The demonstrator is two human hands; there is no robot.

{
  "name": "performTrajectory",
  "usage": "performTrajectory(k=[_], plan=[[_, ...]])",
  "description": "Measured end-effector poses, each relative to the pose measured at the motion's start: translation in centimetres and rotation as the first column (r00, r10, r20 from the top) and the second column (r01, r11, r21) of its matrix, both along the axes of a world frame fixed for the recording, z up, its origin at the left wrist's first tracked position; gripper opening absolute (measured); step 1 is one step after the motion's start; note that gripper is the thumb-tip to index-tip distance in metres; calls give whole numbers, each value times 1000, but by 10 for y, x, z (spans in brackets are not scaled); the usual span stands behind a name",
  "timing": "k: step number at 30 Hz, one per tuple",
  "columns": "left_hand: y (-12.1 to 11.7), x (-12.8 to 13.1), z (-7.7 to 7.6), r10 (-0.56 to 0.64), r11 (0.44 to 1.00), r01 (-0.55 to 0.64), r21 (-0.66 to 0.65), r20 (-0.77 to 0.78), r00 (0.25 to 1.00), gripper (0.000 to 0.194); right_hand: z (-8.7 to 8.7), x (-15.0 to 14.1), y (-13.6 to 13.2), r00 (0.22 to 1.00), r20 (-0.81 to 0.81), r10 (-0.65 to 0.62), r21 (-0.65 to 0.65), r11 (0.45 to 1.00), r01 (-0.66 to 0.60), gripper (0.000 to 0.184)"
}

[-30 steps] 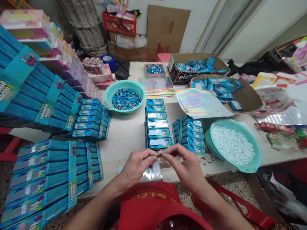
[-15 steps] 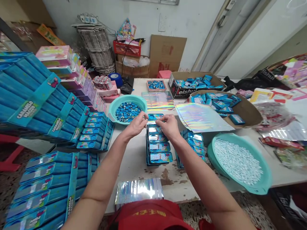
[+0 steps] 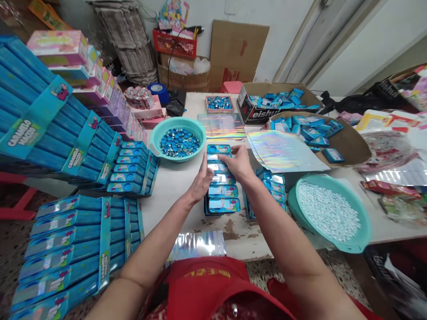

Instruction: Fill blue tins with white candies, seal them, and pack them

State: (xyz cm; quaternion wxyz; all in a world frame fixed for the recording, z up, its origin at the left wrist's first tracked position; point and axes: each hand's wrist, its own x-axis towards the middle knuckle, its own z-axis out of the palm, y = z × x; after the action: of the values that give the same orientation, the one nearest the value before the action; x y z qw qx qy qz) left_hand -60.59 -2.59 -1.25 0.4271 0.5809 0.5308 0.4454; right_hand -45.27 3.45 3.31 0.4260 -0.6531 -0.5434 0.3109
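A row of blue candy cases [image 3: 223, 191] with printed tops stands on the table in front of me, several bearing shiny silver strips. My left hand [image 3: 202, 180] lies along the row's left side, its fingers stretched out and pointing away from me. My right hand [image 3: 240, 162] is closed over the right side near the far end. Its thumb presses on the silver strip [image 3: 213, 157] of the second case from the back, while its fingers curl at the right edge, partly hidden. The farthest case shows a round blue recess at its left.
A teal basin [image 3: 178, 155] of blue-and-silver discs sits left; another basin [image 3: 363, 226] holds pale candies at right. Holographic sheets [image 3: 283, 151] and cartons of small blue packs [image 3: 330, 155] lie behind. Stacked blue displays [image 3: 43, 115] crowd the left. A second row of cases [image 3: 275, 186] stands under my right forearm.
My left hand has drawn back from the strip to the row's left side, its fingers straightened. The right thumb now presses the strip flat onto the second case. The camera has tilted down.
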Motion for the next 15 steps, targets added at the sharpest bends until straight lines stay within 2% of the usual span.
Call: performTrajectory(k=[2, 5, 6, 7, 9, 11, 13, 15], plan=[[-13, -7, -7, -81, 996, 77, -44, -85, 993, 60, 1, 4, 1, 998, -67, -12, -13, 1000, 12, 45], [-47, -22, -37, 21, 982, -74, -174, -291, 957, 56, -4, 17, -18, 945, -323, -49, -3, 999, 50, 41], [-62, -26, -51, 26, 965, -124, -231, -386, 922, 53, -10, 22, -34, 915, -399, -63, 9, 997, 73, 39], [-80, -27, -65, -23, 944, -137, -299, -477, 879, 48, -19, 26, -53, 891, -446, -84, 23, 994, 105, 36], [-113, -22, -92, -274, 893, -24, -449, -587, 761, 39, -46, 33, -103, 894, -423, -149, 10, 986, 169, 31], [-137, -11, -111, -498, 821, 123, -557, -595, 631, 41, -81, 37, -156, 918, -346, -194, -104, 980, 168, 29], [-146, 0, -121, -618, 752, 213, -624, -556, 556, 42, -116, 41, -201, 957, -272, -98, -246, 969, 29, 29], [-144, 6, -124, -677, 700, 264, -664, -500, 540, 33, -142, 43, -230, 981, -196, -8, -339, 939, -61, 27]])
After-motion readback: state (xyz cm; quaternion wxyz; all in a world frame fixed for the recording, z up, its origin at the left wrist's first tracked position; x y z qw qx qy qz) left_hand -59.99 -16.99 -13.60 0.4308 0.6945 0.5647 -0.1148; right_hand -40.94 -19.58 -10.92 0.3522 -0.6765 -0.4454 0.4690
